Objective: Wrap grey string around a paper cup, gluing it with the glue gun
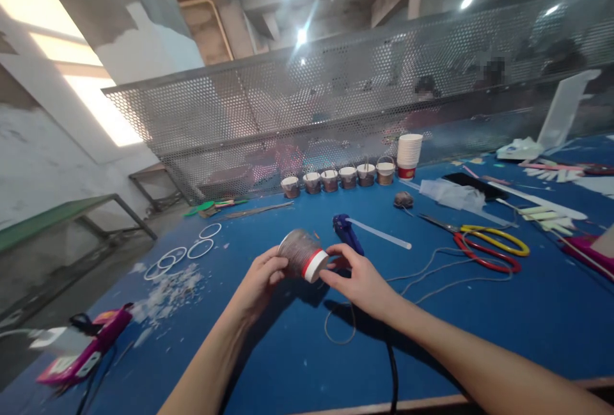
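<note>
A paper cup [301, 254] wrapped in grey-brown cord lies tilted between my hands, a red band and white section showing at its right end. My left hand [263, 277] grips its left side, fingers curled round it. My right hand [359, 277] holds the right end between thumb and fingers. Loose grey cord [432, 272] trails over the blue table on the right and forms a loop below my right hand. Just behind the right hand lies a blue glue gun [346, 233] with a clear glue stick [381, 234] in it.
Red-and-yellow scissors [489, 245] lie at right, near a cord ball [403, 199]. Wrapped cups [329, 180] and stacked cups [409, 154] line the back. White rings [200, 248], scraps and a pink power strip [89, 351] are at left. A perforated metal screen [268, 108] stands behind.
</note>
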`<state>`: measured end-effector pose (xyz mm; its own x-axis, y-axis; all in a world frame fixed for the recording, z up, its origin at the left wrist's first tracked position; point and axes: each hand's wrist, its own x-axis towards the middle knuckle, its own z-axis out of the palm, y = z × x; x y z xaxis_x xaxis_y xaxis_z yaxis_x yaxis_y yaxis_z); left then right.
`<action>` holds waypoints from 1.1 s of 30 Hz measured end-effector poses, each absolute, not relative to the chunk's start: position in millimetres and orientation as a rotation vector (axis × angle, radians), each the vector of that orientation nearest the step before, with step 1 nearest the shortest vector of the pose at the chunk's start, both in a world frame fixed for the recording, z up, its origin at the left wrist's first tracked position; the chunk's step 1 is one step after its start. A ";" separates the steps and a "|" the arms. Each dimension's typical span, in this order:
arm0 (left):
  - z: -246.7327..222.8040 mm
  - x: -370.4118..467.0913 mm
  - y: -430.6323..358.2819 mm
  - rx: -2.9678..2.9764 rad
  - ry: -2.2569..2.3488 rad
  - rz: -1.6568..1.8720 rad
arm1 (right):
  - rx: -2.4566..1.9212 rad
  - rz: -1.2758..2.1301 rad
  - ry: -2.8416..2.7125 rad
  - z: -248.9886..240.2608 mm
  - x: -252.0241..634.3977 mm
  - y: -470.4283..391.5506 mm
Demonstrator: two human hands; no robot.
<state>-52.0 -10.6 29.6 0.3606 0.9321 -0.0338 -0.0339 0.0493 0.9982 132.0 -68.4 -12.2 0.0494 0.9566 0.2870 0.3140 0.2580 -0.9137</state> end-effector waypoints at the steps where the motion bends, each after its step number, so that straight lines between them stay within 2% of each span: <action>1: 28.4 -51.2 -11.5 1.298 0.923 0.925 | -1.244 0.849 -1.413 -11.7 130.2 -68.9; 4: 25.2 -48.8 -12.8 1.300 0.946 0.944 | -1.178 0.948 -1.345 -10.9 126.4 -70.3; 10: 24.5 -44.6 -13.9 1.364 0.964 0.959 | -1.109 0.915 -1.329 -10.1 125.4 -71.2; 19: 21.4 -44.9 -16.4 1.439 0.962 0.979 | -1.142 0.241 -1.590 -20.9 127.5 -68.4; 23: 19.8 -45.5 -17.1 1.415 0.934 0.963 | -1.135 0.090 -1.623 -24.3 128.0 -67.8; 28: 21.4 -44.9 -17.0 1.412 0.956 0.999 | -1.066 0.244 -1.580 -23.6 126.1 -69.6; 33: 21.1 -46.8 -14.9 1.547 0.902 1.044 | -1.139 0.674 -1.330 -18.9 122.9 -68.0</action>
